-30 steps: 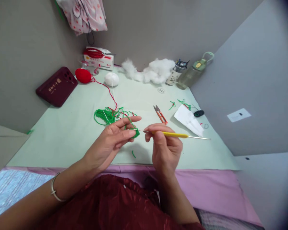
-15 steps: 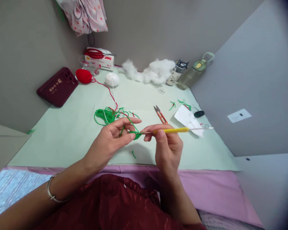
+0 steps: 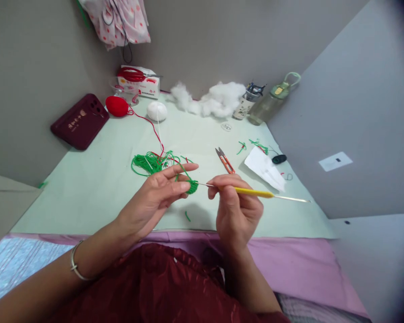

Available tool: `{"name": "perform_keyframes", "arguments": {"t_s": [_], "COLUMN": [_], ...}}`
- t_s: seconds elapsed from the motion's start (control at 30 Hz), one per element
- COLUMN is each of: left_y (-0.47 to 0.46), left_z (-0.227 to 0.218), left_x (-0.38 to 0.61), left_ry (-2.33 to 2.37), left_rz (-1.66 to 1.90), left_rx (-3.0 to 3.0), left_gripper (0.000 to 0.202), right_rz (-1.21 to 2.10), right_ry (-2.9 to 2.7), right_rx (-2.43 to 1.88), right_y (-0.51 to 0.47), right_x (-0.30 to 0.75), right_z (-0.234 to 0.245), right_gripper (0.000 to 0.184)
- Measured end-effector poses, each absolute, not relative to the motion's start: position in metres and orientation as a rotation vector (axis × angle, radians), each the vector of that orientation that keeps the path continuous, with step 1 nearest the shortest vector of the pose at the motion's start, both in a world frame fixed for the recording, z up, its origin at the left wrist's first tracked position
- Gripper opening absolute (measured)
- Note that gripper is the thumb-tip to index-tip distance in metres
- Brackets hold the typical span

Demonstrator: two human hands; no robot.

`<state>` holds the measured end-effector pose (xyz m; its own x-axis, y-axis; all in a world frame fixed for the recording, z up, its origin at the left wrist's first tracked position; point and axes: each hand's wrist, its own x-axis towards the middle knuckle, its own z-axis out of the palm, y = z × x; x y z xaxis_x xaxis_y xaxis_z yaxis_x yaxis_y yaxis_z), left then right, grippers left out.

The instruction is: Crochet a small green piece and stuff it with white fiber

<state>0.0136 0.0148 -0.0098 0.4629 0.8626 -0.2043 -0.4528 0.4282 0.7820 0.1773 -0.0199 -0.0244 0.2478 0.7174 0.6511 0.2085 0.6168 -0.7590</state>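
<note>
One View: Head Camera

Left hand (image 3: 153, 193): partly closed; the thumb and fingers pinch a small green crochet piece (image 3: 192, 187) at the fingertips. The index finger is extended, and a green strand (image 3: 186, 174) runs from it to the piece. Right hand (image 3: 239, 213): fingers closed around the yellow grip of a crochet hook (image 3: 256, 193). The hook's slim metal shaft extends from the right hand to the edge of the piece, between the two hands; whether its tip sits inside a stitch cannot be told. The opposite metal end projects to the right of the right hand.

Worktop (image 3: 104, 197), under both hands: a green yarn tangle (image 3: 148, 163) lies just beyond the left hand. Farther out from the left hand are a white yarn ball (image 3: 156, 111) and, to its left, a red yarn ball (image 3: 116, 106). Orange snips (image 3: 226, 162) lie just beyond the right hand. White paper (image 3: 264, 168) lies to the right of and beyond the right hand. A green yarn clipping (image 3: 187, 216) lies between the hands, on the near side.
</note>
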Motion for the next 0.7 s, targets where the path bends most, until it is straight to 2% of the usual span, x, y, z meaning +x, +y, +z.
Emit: {"name": "perform_keyframes", "arguments": {"t_s": [0.13, 0.27, 0.37, 0.47, 0.57, 0.7], "left_y": [0.010, 0.009, 0.011, 0.015, 0.015, 0.011], "left_z": [-0.012, -0.014, -0.013, -0.011, -0.012, -0.015], "left_x": [0.018, 0.022, 0.020, 0.016, 0.016, 0.018], "left_ry": [0.681, 0.682, 0.624, 0.611, 0.652, 0.704], "left_rz": [0.980, 1.017, 0.879, 0.819, 0.920, 0.978], "left_rx": [0.885, 0.835, 0.686, 0.595, 0.698, 0.956], "left_gripper": [0.036, 0.043, 0.037, 0.032, 0.033, 0.033], "right_rz": [0.431, 0.122, -0.082, 0.167, 0.482, 0.609], "right_ry": [-1.396, -1.556, -1.640, -1.462, -1.288, -1.253], "right_rx": [-0.945, -1.007, -0.985, -0.928, -0.911, -0.938], "right_y": [-0.017, -0.024, -0.026, -0.024, -0.020, -0.017], "right_x": [0.175, 0.173, 0.174, 0.176, 0.176, 0.174], "right_z": [-0.024, -0.035, -0.038, -0.032, -0.025, -0.026], "right_gripper": [0.018, 0.028, 0.035, 0.026, 0.020, 0.014]}}
